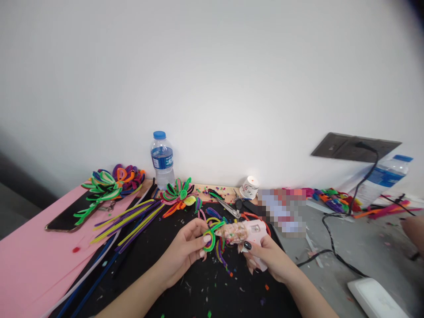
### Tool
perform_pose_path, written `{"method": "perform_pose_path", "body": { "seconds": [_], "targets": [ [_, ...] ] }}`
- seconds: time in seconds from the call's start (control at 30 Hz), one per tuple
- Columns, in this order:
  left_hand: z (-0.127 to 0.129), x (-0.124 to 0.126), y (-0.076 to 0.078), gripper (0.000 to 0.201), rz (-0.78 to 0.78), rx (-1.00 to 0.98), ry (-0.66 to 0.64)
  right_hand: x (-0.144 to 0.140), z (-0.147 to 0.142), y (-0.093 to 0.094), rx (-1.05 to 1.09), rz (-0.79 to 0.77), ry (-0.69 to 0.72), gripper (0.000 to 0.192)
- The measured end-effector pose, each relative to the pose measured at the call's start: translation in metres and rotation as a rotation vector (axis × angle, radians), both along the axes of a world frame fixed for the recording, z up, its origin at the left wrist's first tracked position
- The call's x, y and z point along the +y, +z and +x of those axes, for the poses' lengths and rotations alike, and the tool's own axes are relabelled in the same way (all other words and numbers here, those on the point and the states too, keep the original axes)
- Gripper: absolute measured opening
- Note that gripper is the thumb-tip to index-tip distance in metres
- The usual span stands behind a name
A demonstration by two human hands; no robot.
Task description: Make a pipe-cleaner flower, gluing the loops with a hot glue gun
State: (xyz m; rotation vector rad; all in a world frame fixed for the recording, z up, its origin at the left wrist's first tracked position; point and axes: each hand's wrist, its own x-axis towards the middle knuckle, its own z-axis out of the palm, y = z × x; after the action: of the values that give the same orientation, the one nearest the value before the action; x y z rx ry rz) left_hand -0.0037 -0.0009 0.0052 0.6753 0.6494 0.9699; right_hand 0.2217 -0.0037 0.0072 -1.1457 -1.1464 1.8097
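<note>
Pinched in my left hand [187, 245] is a green pipe-cleaner loop [209, 247] with other colours coiled inside it. My right hand [268, 256] grips a white hot glue gun [256, 232] by its handle. The gun's front is crusted with pinkish, speckled matter, and its nozzle points left, close to the green loop; whether they touch I cannot tell. Behind and below the nozzle, purple and yellow pipe-cleaner pieces [219, 254] lie on the black mat [185, 296]. Scissors [228, 207] and an orange-red handle [250, 215] lie just behind the gun.
Pipe-cleaner flowers [180, 194], a water bottle [162, 161] and a paper cup [249, 187] stand along the wall. A phone [68, 214] and yellow and purple stems [132, 221] lie left. At right are a black cable [331, 238], a white block [376, 296] and another person's hand [412, 232].
</note>
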Motion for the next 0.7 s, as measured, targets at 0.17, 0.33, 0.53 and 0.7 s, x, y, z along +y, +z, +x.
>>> {"method": "perform_pose_path", "body": {
  "seconds": [0.17, 0.33, 0.53, 0.7],
  "targets": [
    [0.0007, 0.0005, 0.0004, 0.014, 0.006, -0.001, -0.009, 0.0004, 0.0005, -0.0017, 0.011, 0.006, 0.007, 0.036],
    [0.0011, 0.0009, 0.0012, 0.012, 0.024, 0.004, -0.025, 0.0005, 0.0005, -0.0015, 0.018, 0.006, 0.004, 0.037],
    [0.0000, -0.0011, 0.0003, 0.012, 0.029, 0.009, -0.036, 0.0004, 0.0004, -0.0018, 0.008, 0.010, 0.009, 0.036],
    [0.0002, 0.0003, -0.0015, 0.013, 0.034, 0.008, -0.047, 0.0014, 0.0001, -0.0027, 0.026, 0.019, 0.007, 0.036]
  ]
}}
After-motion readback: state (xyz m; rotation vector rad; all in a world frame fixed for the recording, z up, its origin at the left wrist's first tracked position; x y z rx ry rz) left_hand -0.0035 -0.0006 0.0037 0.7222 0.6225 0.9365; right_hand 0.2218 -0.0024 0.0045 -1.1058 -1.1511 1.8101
